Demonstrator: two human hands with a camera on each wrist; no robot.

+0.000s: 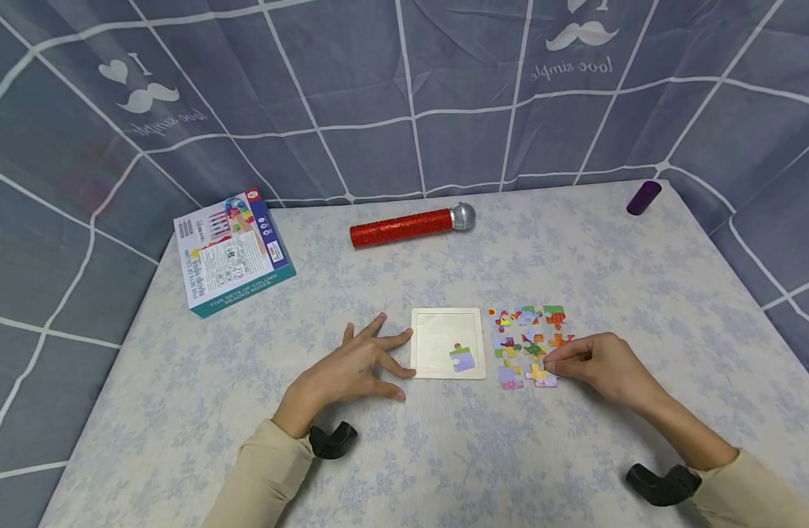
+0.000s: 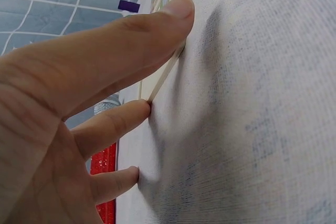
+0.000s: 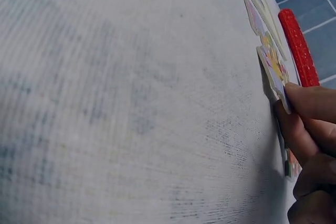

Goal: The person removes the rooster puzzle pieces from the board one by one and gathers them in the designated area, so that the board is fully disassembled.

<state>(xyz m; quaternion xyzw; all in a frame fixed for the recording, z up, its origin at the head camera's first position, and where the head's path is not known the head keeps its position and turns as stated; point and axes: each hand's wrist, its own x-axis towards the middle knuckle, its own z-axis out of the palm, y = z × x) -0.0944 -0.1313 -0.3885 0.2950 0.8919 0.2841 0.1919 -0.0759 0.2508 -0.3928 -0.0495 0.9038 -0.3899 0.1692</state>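
My left hand (image 1: 351, 370) lies beside the square wooden puzzle tray (image 1: 437, 330), fingers spread, with fingertips at its left edge. Inside the tray, toward its lower right, sits one purple and green puzzle piece (image 1: 463, 358). To the right of the tray, several colourful puzzle pieces (image 1: 510, 377) are laid out in rows. My right hand (image 1: 602, 367) pinches the yellow and purple puzzle piece (image 3: 274, 74) at the lower right of these rows between thumb and finger. In the right wrist view that piece is tilted, one edge raised off the cloth.
A red glittery toy microphone (image 1: 404, 227) lies behind the tray. At the back left is a beaded-toy box (image 1: 235, 249). A dark purple cylinder (image 1: 644, 198) lies at the back right. Grey-blue checked curtain (image 1: 364, 81) encloses the table's back and sides.
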